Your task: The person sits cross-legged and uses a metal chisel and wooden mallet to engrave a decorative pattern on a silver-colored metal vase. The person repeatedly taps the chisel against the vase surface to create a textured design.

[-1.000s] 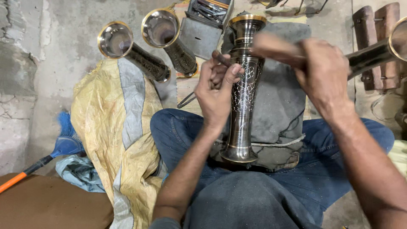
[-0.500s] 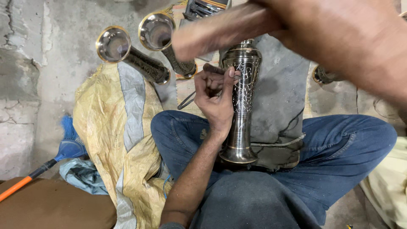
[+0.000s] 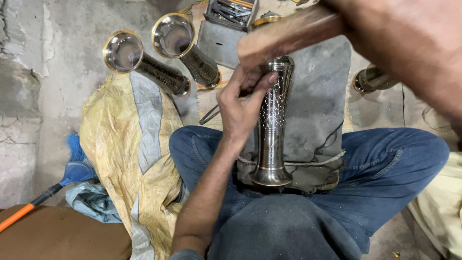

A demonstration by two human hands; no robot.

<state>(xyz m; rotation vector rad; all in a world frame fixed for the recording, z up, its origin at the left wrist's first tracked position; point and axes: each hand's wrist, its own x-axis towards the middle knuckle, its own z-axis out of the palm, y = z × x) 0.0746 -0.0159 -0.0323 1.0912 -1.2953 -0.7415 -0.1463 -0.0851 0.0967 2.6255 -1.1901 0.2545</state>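
Left hand steadies engraved metal vase under blurred wooden mallet

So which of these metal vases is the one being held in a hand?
The engraved vase standing in the lap, steadied by the left hand; the two gold-rimmed vases lie untouched on the floor.
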